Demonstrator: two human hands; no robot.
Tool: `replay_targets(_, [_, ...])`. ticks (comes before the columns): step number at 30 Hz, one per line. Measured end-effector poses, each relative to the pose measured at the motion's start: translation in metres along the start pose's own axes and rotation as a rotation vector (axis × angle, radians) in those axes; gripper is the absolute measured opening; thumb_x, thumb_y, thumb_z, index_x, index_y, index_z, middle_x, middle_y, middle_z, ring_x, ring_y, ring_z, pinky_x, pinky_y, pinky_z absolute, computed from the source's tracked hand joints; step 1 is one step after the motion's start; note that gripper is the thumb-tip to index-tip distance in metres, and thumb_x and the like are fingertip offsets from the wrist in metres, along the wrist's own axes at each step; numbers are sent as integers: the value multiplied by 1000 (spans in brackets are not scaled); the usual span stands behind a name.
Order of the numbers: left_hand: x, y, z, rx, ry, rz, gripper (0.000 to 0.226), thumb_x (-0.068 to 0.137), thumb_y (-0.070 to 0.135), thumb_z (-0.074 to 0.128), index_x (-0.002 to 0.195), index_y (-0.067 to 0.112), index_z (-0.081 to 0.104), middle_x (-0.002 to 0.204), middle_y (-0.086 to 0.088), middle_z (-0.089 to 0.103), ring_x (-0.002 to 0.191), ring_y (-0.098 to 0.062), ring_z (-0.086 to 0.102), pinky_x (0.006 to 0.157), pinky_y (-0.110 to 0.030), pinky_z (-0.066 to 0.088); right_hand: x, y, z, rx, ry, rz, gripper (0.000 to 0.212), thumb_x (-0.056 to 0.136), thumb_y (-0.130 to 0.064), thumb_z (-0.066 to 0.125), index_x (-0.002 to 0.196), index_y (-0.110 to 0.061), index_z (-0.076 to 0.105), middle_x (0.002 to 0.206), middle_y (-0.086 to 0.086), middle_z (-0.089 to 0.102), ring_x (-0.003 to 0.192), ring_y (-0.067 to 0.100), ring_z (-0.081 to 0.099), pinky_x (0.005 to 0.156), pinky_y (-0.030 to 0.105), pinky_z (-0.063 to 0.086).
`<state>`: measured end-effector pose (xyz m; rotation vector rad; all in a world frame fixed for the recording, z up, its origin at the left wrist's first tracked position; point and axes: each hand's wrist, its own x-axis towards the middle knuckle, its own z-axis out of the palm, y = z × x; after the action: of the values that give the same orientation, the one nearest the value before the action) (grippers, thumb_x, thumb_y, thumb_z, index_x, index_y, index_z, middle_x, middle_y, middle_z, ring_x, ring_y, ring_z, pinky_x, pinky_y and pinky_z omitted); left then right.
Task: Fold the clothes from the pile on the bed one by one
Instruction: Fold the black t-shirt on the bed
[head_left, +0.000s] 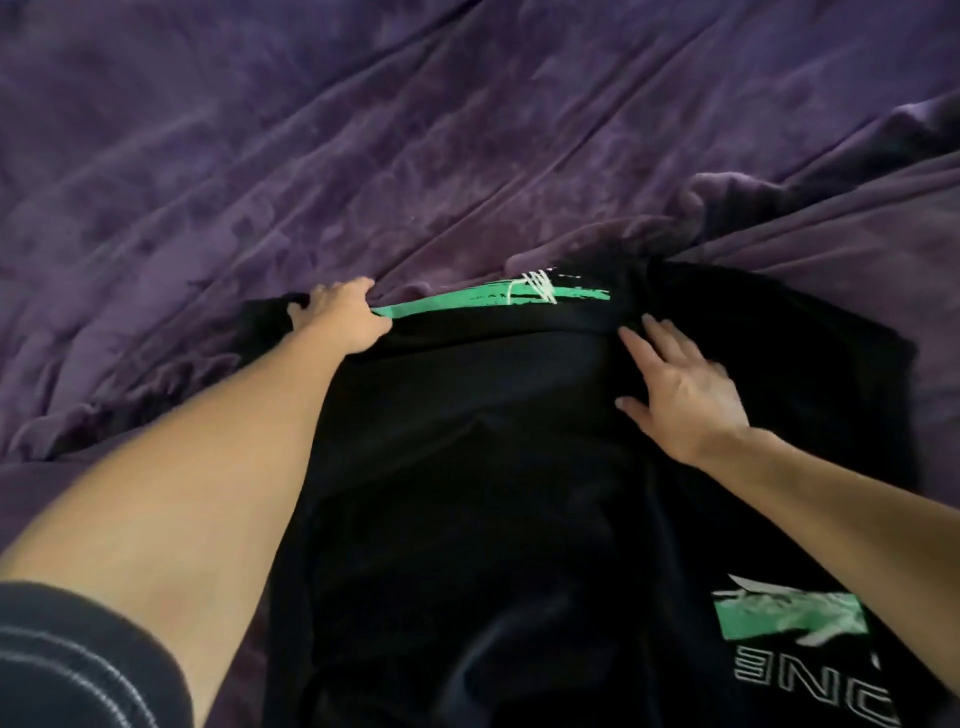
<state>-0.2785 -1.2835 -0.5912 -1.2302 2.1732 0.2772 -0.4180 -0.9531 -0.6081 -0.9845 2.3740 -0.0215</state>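
A black T-shirt (493, 467) with a green and white print lies spread on the bed, running from the near edge up to the middle. A green print strip shows along its far fold, and another green patch with white letters sits at the lower right. My left hand (340, 314) grips the far left edge of the shirt, fingers curled round the cloth. My right hand (680, 384) lies flat on the shirt at the far right, fingers straight and spread, pressing the fabric down.
A wrinkled purple blanket (363, 130) covers the whole bed beyond and beside the shirt. My dark sleeve with white stitching shows at the bottom left corner. No pile of clothes is in view.
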Motion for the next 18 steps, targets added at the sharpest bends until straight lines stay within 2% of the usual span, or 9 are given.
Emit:
replay_targets(2, [9,-14,6,88,-14,-52,55,85,60,56,129,27,50,131,-13,52,128,-35,40,111,-56,18,2,-5,7,-54,6,16,82,89,-40,61,153,-25,13,162,2,7,149,20,7,108,48,33])
replay_targets(4, [10,-23,1,110,142,-34,50,82,62,59,110,22,63,110,-11,63,112,-32,54,105,-47,27,6,-6,4,-63,-22,23,83,89,-41,61,153,-26,11,162,0,6,149,19,6,108,47,33])
replay_targets(6, [1,-23,-15,47,332,33,44,81,58,63,98,18,67,96,-12,67,98,-32,58,91,-40,35,9,-5,-7,-8,-81,17,86,86,-42,65,153,-28,13,162,-2,9,148,17,8,111,45,32])
replay_targets(8, [-16,-18,-37,-40,464,96,37,85,50,63,96,15,66,96,-14,66,98,-34,58,82,-39,39,14,-5,-24,176,-170,58,86,81,-42,73,151,-26,25,160,-2,19,146,17,18,115,35,26])
replay_targets(10, [-37,-13,-61,-72,574,166,33,90,45,58,95,14,66,97,-14,66,98,-35,58,72,-38,36,14,-7,-52,531,-220,189,74,78,-41,77,143,-21,45,148,2,43,135,18,40,109,25,30])
replay_targets(12, [-60,-8,-87,-87,693,238,33,93,44,54,94,12,65,95,-15,67,94,-37,59,66,-37,33,10,-7,-77,748,-105,324,56,79,-42,75,128,-17,61,127,4,63,117,17,57,98,22,37])
replay_targets(15, [-101,7,-116,-144,825,347,34,95,44,50,95,12,61,89,-16,67,89,-38,59,61,-37,30,-10,-4,-104,662,187,378,32,87,-43,64,103,-17,72,103,7,72,103,25,64,89,32,46])
replay_targets(16, [-118,16,-120,-177,858,394,34,95,44,50,93,12,60,86,-16,67,86,-39,60,61,-38,31,-19,-5,-109,710,237,395,30,89,-44,61,95,-17,73,98,8,73,98,27,65,85,35,49])
replay_targets(18, [-154,35,-115,-252,873,483,33,93,44,52,87,13,60,77,-16,67,78,-39,62,57,-38,35,-39,-10,-113,1019,198,459,34,93,-45,53,84,-16,69,92,10,73,86,25,69,72,35,51])
